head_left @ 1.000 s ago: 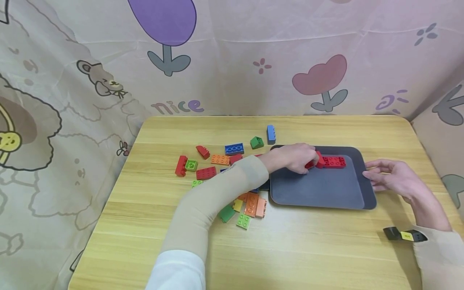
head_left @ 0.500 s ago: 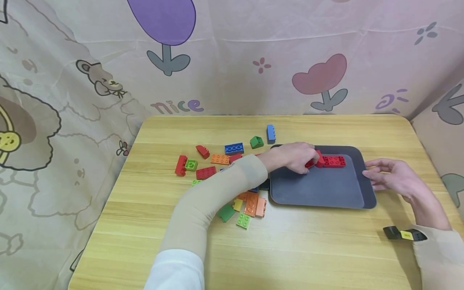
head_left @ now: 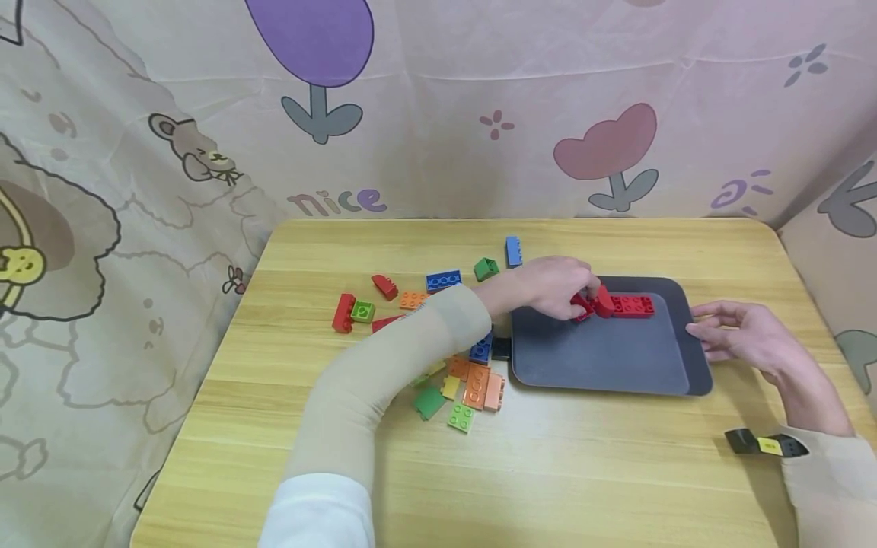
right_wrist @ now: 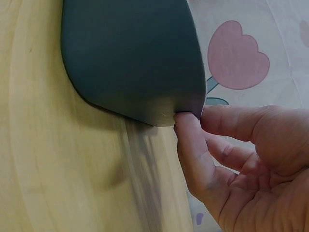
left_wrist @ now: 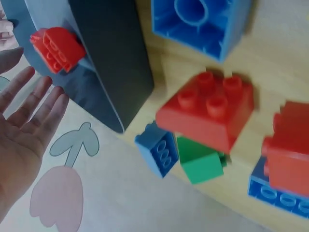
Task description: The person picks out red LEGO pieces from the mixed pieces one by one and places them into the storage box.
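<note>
Bench is pale wood-grain, with a printed cloth hung behind it, beyond both grips: big purple tulip on it, plus a pink tulip. Right grip is pinching the right rim of the dark tray between thumb and fingers. Left grip is loosely spread over the tray's far left corner, and the red bricks sit in the tray just right of it, one partly behind the fingers. Can't tell if a fingertip touches it. Loose bricks are scattered left of that grip, but the left sleeve blocks a bunch. Some black piece pokes out nearer me than that grip, against the tray, too covered to make out. Right sleeve gets cut off, same with the bench's near edge.
</note>
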`<action>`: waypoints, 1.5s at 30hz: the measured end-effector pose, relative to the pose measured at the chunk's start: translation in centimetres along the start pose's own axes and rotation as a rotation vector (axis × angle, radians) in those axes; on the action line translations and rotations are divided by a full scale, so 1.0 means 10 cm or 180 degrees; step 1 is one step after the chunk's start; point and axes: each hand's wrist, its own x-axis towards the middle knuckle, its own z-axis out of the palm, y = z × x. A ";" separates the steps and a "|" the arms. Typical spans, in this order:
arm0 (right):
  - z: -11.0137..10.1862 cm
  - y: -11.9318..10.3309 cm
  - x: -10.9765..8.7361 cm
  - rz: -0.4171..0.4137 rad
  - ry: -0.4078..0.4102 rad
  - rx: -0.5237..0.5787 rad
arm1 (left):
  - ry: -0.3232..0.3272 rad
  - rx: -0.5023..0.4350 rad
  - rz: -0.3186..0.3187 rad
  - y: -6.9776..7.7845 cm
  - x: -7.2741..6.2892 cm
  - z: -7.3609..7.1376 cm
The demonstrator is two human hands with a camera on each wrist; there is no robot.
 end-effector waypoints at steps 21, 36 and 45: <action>0.02 0.02 0.00 -0.0003 0.0031 -0.0062 | 0.0321 -0.0318 -0.0307 -0.65 -0.71 -0.20; 0.02 -0.01 -0.02 0.0006 0.0038 -0.0225 | 0.0474 -0.0409 -0.0709 -0.93 -1.27 -0.26; 0.02 -0.01 -0.02 0.0004 0.0042 -0.0200 | 0.0454 -0.0518 -0.1037 -1.13 -1.60 -0.17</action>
